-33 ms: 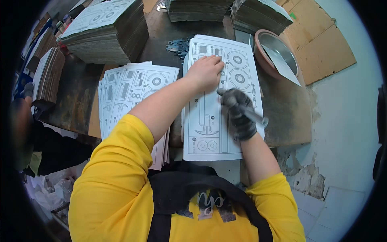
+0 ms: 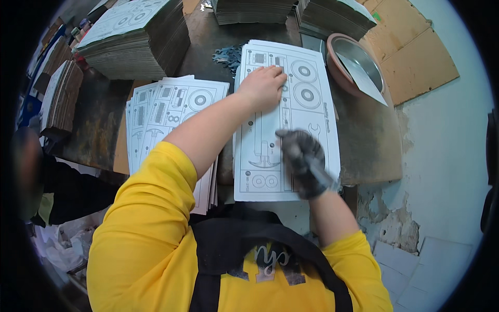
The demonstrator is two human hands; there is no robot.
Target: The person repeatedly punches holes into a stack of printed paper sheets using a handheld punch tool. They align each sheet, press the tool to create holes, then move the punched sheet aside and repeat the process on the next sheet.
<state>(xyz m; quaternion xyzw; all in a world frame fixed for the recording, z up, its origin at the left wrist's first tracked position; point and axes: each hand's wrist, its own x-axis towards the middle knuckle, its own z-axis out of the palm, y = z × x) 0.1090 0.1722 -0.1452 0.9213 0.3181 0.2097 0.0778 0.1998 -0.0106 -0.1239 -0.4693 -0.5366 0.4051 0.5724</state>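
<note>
fanned printed sheets (image 2: 139, 122) lay at left; the left hand (image 2: 263, 88), bare and open, rested on the central printed stack (image 2: 298, 118); the gloved right hand (image 2: 300, 156) gripped a blurred grey rod (image 2: 319, 174) over it. a pink-rimmed basin (image 2: 337, 79) stood beside.

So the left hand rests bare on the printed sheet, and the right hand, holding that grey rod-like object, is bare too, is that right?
Not quite: the right hand holding the grey rod-like object wears a dark glove, as the head view shows. The left hand does rest bare on the printed sheet.
</note>
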